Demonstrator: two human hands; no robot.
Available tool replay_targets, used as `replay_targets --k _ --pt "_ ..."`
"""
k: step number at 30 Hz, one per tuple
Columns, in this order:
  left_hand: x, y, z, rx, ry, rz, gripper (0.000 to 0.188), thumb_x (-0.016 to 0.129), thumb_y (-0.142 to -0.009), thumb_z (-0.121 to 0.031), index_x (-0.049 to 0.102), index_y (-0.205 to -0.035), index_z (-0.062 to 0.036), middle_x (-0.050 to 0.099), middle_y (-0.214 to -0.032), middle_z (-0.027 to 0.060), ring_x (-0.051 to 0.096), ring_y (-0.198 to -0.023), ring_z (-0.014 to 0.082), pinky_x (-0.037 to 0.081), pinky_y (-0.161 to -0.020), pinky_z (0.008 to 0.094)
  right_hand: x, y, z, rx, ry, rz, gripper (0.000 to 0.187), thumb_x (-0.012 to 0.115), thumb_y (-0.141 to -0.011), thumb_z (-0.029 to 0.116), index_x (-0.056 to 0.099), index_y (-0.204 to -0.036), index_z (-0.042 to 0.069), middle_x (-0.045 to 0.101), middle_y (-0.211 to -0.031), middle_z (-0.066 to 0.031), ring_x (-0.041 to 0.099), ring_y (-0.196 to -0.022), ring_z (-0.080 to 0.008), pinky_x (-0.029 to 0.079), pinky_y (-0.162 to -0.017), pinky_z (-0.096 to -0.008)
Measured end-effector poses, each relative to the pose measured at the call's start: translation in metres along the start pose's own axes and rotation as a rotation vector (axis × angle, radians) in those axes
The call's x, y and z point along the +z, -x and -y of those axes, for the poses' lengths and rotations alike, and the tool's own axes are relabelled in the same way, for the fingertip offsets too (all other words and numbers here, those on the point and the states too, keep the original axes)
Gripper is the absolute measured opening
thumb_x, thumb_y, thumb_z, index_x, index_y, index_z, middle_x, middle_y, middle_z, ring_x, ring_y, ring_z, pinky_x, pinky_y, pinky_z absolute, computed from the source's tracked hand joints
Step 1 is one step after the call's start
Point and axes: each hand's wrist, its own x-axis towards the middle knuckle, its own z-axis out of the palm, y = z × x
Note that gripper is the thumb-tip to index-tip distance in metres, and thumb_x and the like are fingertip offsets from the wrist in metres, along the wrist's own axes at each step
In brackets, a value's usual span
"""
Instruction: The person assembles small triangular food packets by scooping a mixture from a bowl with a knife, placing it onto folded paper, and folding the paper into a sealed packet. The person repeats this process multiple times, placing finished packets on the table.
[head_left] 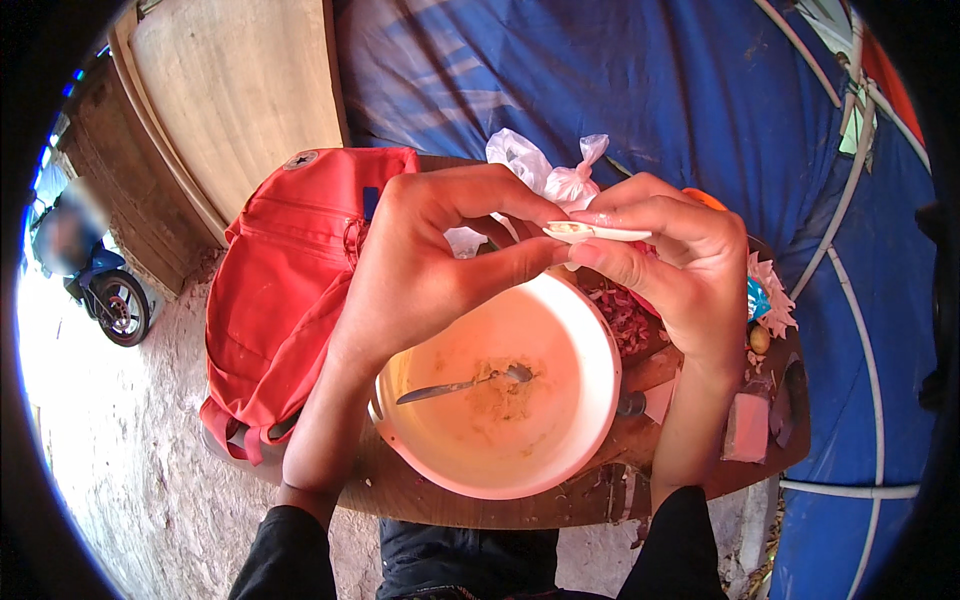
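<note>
Above the far side of the bowl, my left hand [440,245] and my right hand [670,250] pinch a small, flat, pale folded piece [590,232] between fingertips and thumbs. It looks like a thin dough wrapper with a bit of filling at its open edge. Below sits a wide white plastic bowl [590,420] with beige paste [500,400] smeared on its bottom. A metal spoon [450,387] lies inside, its tip in the paste.
A red backpack [285,290] rests on the brown wooden table [430,505] at left. White plastic bags [570,180] stand behind my hands. Purple-red chopped pieces [622,320] and a pinkish block [747,425] lie at right. A blue tarp [640,90] hangs behind; a motorbike [105,285] is far left.
</note>
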Motion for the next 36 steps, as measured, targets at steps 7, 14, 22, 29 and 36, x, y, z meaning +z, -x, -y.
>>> replay_targets --k 7,14,22,29,36 --pt "-0.001 0.000 0.000 0.107 -0.173 -0.010 0.018 0.079 -0.081 0.003 0.073 -0.097 0.0034 0.072 -0.093 0.0072 0.071 -0.090 0.0144 0.055 -0.085 0.0276 0.004 0.001 0.006 0.096 0.043 -0.058 0.016 0.078 -0.083 -0.004 0.076 -0.099 -0.003 0.074 -0.097 -0.0102 0.072 -0.091 -0.0151 0.058 -0.080 -0.0246" --pt "0.007 -0.002 0.005 -0.028 -0.022 -0.068 0.016 0.079 -0.083 -0.006 0.076 -0.095 0.0029 0.074 -0.087 0.0096 0.072 -0.079 0.0145 0.056 -0.073 0.0261 0.005 0.002 0.003 0.195 -0.020 -0.112 0.017 0.075 -0.084 -0.008 0.072 -0.101 -0.009 0.072 -0.096 -0.0132 0.070 -0.090 -0.0164 0.054 -0.085 -0.0267" --pt "0.007 -0.002 0.010 -0.106 -0.018 0.005 0.019 0.078 -0.084 -0.004 0.075 -0.101 0.0033 0.075 -0.088 0.0095 0.072 -0.080 0.0121 0.057 -0.072 0.0260 0.006 -0.003 -0.002 0.177 -0.038 -0.134 0.015 0.075 -0.088 0.000 0.073 -0.101 -0.008 0.076 -0.096 -0.0149 0.073 -0.088 -0.0150 0.060 -0.079 -0.0260" --pt "0.007 -0.001 0.004 -0.159 -0.088 0.024 0.036 0.078 -0.082 0.001 0.069 -0.116 0.0034 0.076 -0.089 0.0109 0.073 -0.082 0.0149 0.058 -0.078 0.0274 -0.005 0.000 0.008 0.335 -0.039 -0.074 0.017 0.075 -0.087 -0.001 0.072 -0.102 -0.008 0.075 -0.097 -0.0144 0.074 -0.091 -0.0172 0.059 -0.080 -0.0259" --pt "0.007 -0.001 0.014 -0.064 -0.246 0.057 0.041 0.060 -0.090 0.009 0.062 -0.131 0.0035 0.074 -0.098 0.0099 0.071 -0.093 0.0151 0.056 -0.085 0.0284 -0.043 0.010 0.019 0.167 -0.044 -0.211 0.016 0.076 -0.088 0.002 0.073 -0.101 -0.007 0.075 -0.094 -0.0128 0.071 -0.085 -0.0131 0.058 -0.075 -0.0248"
